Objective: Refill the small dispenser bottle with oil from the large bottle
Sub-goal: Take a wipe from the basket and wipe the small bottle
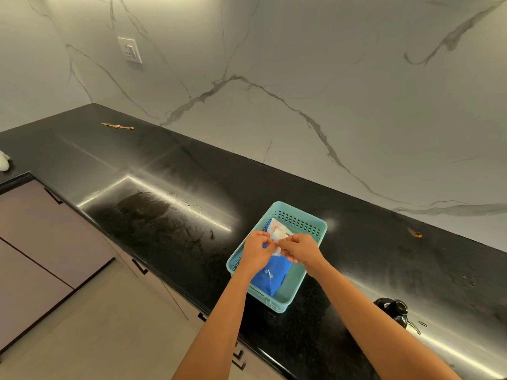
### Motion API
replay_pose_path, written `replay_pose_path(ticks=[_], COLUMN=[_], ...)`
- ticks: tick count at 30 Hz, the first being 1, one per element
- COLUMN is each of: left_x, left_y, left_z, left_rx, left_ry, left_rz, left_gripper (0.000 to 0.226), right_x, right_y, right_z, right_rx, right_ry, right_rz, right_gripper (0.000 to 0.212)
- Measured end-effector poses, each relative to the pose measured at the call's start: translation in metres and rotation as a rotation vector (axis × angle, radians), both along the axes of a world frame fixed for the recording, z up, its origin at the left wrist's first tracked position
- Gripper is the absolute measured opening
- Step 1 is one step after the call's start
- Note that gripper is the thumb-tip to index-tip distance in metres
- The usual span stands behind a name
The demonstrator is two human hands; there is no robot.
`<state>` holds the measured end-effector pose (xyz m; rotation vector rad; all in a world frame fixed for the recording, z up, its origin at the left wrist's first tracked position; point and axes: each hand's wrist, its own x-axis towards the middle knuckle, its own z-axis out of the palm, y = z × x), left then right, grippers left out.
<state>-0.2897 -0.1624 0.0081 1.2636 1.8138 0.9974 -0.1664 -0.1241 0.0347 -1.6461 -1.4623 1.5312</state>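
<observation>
Head view: both hands, left (256,249) and right (300,249), each grip pinched on the top edge of a soft blue plastic pouch (270,275) in the teal perforated plastic basket (299,223) near the counter's front edge; floppy, probably slippery, so hold the upper corners.

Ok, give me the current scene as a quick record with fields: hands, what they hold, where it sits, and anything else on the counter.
left hand: pinches the top of the pouch
right hand: pinches the same top edge, close beside the left
pouch: blue, white top, standing in the basket
basket: teal, perforated walls, on the black counter
dark bottle: right of the basket, near the counter's front edge, not touched
wet patch: left of the basket
wall socket: on the marble wall
</observation>
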Motion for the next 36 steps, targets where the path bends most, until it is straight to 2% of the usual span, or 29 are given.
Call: replay_pose_path(ticks=[4, 6, 12, 14, 16, 19, 22, 24, 26, 28, 31, 34, 36], left_x=[0.002, 0.004, 0.003, 0.002, 0.001, 0.001, -0.001, -0.001, 0.004, 0.005, 0.003, 0.001, 0.002], left_y=[-0.002, -0.002, 0.0, 0.0, -0.001, -0.004, -0.003, 0.0, 0.001, 0.004, 0.011, 0.014, 0.017], left_z=[0.002, 0.002, 0.0, 0.001, 0.005, 0.01, 0.01, 0.011, 0.018, 0.019, 0.011, 0.008, 0.01], left_rx=[0.022, 0.045, 0.052, -0.001, -0.079, -0.155, -0.093, 0.06, 0.156, 0.183, 0.049, -0.135, -0.186], left_ry=[0.017, 0.077, 0.256, 0.326, 0.397, 0.494, 0.46, 0.306, 0.137, 0.142, 0.352, 0.49, 0.561], left_rz=[0.002, 0.01, 0.061, 0.066, 0.07, 0.07, 0.104, 0.133, 0.091, 0.003, -0.119, -0.184, -0.181], left_gripper=[0.005, 0.004, 0.02, 0.021, 0.024, 0.029, 0.025, 0.017, 0.014, 0.017, 0.031, 0.024, 0.027], right_x=[0.0, 0.001, 0.006, 0.008, 0.008, 0.009, 0.01, 0.011, 0.011, 0.012, 0.011, 0.009, 0.01], right_y=[0.002, 0.003, 0.006, 0.007, 0.009, 0.009, 0.008, 0.007, 0.006, 0.005, 0.005, 0.006, 0.006], right_z=[0.003, 0.003, 0.0, -0.001, -0.002, -0.001, 0.001, 0.002, 0.002, 0.003, 0.007, 0.007, 0.006], right_rx=[0.006, -0.005, 0.0, 0.019, 0.043, 0.013, 0.025, 0.053, 0.078, 0.091, 0.043, -0.043, -0.089], right_ry=[-0.032, -0.037, -0.08, -0.112, -0.116, -0.022, 0.005, -0.004, -0.01, -0.007, 0.088, 0.22, 0.293], right_rz=[0.008, 0.003, -0.046, -0.072, -0.118, -0.214, -0.225, -0.228, -0.232, -0.242, -0.277, -0.321, -0.338], right_gripper=[0.018, 0.016, 0.025, 0.027, 0.022, 0.016, 0.017, 0.017, 0.02, 0.024, 0.022, 0.025, 0.028])
